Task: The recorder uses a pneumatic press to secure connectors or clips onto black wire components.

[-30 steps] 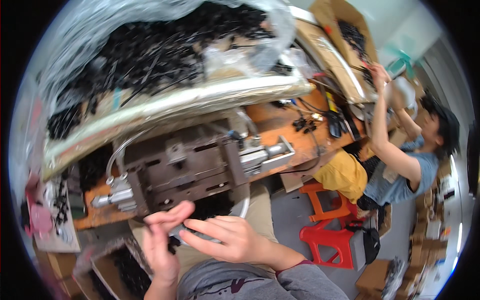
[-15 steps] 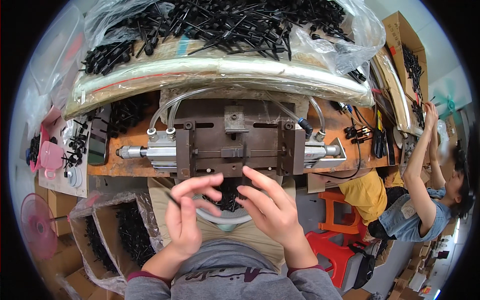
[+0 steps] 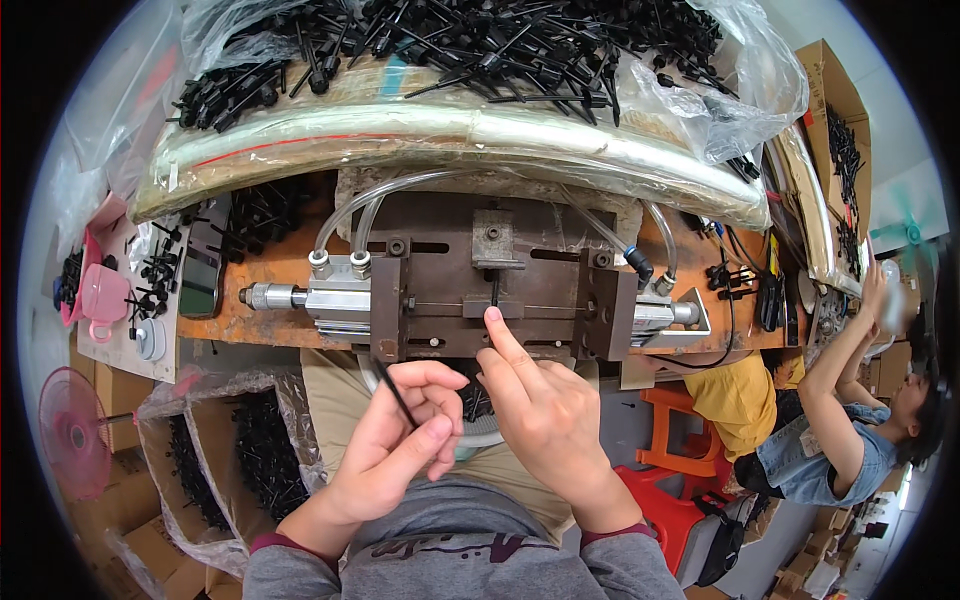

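Observation:
My left hand [image 3: 405, 425] is closed around a thin black rod [image 3: 392, 388], which slants up and left from between the fingers. My right hand [image 3: 545, 405] stretches its index finger forward, the other fingers loosely bent. That fingertip touches the near end of another thin black rod [image 3: 495, 288], set upright in the view on a small metal block [image 3: 478, 308]. The block is at the middle of a brown metal fixture [image 3: 440, 240]. On the fixture's sides are a left silver air cylinder [image 3: 338, 308] and a right one [image 3: 652, 318].
Many black stemmed parts [image 3: 480, 50] lie heaped on plastic-wrapped stock [image 3: 420, 140] behind the fixture. Clear air hoses [image 3: 385, 188] arch over the fixture. Lined boxes of black parts [image 3: 265, 455] stand at lower left. A co-worker [image 3: 835, 425] sits at right beside a red stool [image 3: 665, 500].
My right hand has moved forward, its index finger now on the rod in the fixture. My left hand has drawn its fingers in around its rod. The view has shifted slightly.

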Motion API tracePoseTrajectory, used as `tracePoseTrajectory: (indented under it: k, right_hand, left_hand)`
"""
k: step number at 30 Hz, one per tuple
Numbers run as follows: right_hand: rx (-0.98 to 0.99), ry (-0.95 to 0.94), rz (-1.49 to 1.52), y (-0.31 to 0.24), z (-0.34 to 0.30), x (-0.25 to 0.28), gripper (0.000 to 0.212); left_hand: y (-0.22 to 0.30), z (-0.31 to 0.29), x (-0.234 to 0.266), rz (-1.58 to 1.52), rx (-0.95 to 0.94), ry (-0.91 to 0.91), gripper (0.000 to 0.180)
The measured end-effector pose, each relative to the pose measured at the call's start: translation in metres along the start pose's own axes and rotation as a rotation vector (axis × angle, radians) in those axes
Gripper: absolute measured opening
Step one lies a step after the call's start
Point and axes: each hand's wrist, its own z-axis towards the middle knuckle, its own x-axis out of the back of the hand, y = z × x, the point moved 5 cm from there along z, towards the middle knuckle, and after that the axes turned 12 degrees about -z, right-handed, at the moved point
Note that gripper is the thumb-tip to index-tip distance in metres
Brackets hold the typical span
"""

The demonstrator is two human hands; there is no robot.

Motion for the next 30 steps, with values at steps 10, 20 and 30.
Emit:
tracePoseTrajectory:
  k: [10, 20, 30]
  right_hand:
    - [-0.034, -0.042, 0.014, -0.001, -0.001, 0.001, 0.023]
    - [0.048, 0.024, 0.074, 0.004, -0.011, -0.001, 0.024]
    - [0.139, -0.310, 0.380, -0.005, -0.058, -0.020, 0.028]
  left_hand:
    - [0.016, 0.001, -0.010, 0.252, -0.121, 0.026, 0.063]
    - [0.039, -0.007, -0.010, 1.003, -0.579, 0.092, 0.032]
    - [-0.005, 0.028, -0.020, 1.609, -0.755, -0.053, 0.025]
